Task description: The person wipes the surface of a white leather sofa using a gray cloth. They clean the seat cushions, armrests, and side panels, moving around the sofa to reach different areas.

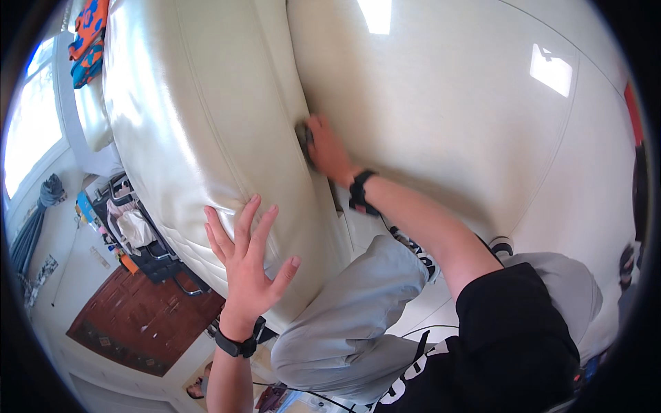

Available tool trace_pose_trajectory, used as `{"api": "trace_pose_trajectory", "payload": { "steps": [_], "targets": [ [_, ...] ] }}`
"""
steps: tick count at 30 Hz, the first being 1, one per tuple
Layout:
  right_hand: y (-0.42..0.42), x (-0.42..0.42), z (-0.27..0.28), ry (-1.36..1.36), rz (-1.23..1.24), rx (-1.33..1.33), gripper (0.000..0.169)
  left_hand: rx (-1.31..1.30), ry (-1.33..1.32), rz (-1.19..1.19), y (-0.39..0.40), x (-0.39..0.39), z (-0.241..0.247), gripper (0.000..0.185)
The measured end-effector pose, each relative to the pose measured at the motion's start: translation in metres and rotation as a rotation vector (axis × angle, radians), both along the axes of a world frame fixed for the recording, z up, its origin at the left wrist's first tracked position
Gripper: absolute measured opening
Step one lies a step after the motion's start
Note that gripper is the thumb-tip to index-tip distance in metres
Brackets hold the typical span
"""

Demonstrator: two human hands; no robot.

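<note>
A large piece of cream, leather-like upholstery [222, 103], probably a sofa, fills the left and middle, with a seam along it. My left hand [250, 258] has its fingers spread over the quilted near part; whether it touches the surface is unclear. My right hand [328, 149] is closed around a small dark object [304, 139], blurred and partly hidden by the fingers, against the upholstery's edge. Beside that edge lies a broad, glossy cream surface [454, 93] with light reflections. Both wrists wear black straps.
My bent knee in grey trousers [356, 320] is close below the upholstery. A cable [428, 326] runs over the white floor tiles. Farther left are a black chair [160, 253] with clothes on it, a red patterned rug [150, 320] and a window. A person [199, 386] shows at the lower left.
</note>
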State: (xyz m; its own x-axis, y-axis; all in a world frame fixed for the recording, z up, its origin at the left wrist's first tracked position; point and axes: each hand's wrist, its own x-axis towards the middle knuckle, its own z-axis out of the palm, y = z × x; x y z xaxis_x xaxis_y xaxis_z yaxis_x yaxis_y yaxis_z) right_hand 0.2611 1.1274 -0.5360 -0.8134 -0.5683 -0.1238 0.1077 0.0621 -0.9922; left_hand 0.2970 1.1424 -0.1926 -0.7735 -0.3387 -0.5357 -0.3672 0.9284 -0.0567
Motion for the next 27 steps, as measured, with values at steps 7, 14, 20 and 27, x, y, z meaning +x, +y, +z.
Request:
{"api": "trace_pose_trajectory", "payload": {
  "steps": [7,14,20,27],
  "targets": [
    [-0.012,0.009,0.006,-0.121,-0.155,0.104,0.043,-0.008,0.022,-0.043,-0.001,0.006,-0.011,0.069],
    [-0.025,-0.05,-0.025,-0.09,-0.201,0.048,0.038,-0.031,0.034,-0.076,0.005,0.001,-0.013,0.068],
    [-0.01,0.03,-0.017,-0.211,-0.039,0.108,0.043,-0.053,0.032,-0.071,0.001,0.016,-0.014,0.068],
    [-0.031,-0.024,-0.045,-0.071,-0.196,0.16,0.04,-0.044,0.045,-0.103,-0.001,0.003,-0.02,0.069]
  ]
}}
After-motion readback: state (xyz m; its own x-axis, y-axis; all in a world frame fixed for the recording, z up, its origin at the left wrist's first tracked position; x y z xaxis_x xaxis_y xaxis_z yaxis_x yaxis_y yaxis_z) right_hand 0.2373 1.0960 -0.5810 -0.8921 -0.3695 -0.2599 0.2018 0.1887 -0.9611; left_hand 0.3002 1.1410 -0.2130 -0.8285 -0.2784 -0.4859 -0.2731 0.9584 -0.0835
